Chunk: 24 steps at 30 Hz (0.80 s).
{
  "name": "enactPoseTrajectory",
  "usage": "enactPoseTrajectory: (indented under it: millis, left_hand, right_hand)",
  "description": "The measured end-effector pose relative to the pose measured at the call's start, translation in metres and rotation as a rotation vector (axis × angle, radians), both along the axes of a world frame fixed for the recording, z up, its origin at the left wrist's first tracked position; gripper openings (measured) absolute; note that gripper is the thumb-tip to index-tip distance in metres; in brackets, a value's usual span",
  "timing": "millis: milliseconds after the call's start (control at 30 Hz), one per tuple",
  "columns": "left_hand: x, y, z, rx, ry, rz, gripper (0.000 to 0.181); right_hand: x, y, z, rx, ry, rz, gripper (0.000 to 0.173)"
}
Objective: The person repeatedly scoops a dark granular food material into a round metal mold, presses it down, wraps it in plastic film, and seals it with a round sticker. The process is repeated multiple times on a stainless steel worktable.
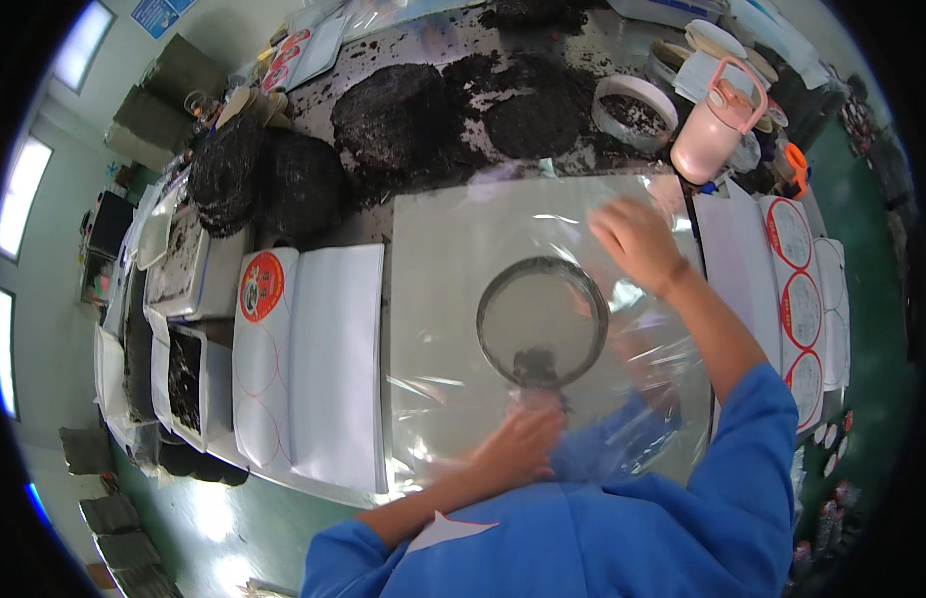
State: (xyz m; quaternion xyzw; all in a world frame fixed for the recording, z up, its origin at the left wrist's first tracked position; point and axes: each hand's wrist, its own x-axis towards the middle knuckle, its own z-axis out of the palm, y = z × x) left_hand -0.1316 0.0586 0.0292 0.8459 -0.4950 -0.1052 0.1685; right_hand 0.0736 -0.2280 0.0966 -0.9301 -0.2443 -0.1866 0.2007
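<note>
In front of me a sheet of clear plastic film [440,299] lies over a pale square board. On it rests a dark-rimmed ring [484,321], with a small dark patch [535,366] inside its near edge. My left hand [522,445] is low over the film, just below the ring, and blurred; whether it grips anything is unclear. Above and to the right of the ring is my right hand [634,239], also blurred, its fingers bent over the film. I cannot tell whether it holds the film.
Dark matted sheets [392,112] and crumbs cover the far table. A white round tub [601,112] and a pink bottle [705,142] stand at the back right. Sheets of round labels lie left [262,359] and right [799,299]. Plastic bins [209,276] stand farther left.
</note>
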Motion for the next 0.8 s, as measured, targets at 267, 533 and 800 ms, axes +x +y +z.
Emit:
enactPoseTrajectory:
  millis: [267, 533, 800]
  left_hand:
    - [0.034, 0.027, 0.021, -0.426, 0.336, 0.241, 0.038]
    - [0.106, 0.056, 0.057, -0.728, 0.098, 0.701, 0.024]
    - [0.161, -0.019, 0.081, -0.193, -0.163, 0.200, 0.053]
  right_hand:
    - [0.216, 0.030, -0.126, -0.484, -0.395, -0.357, 0.020]
    - [0.146, 0.028, -0.026, 0.162, -0.216, -0.051, 0.034]
    - [-0.097, 0.022, -0.031, -0.317, -0.004, 0.351, 0.028]
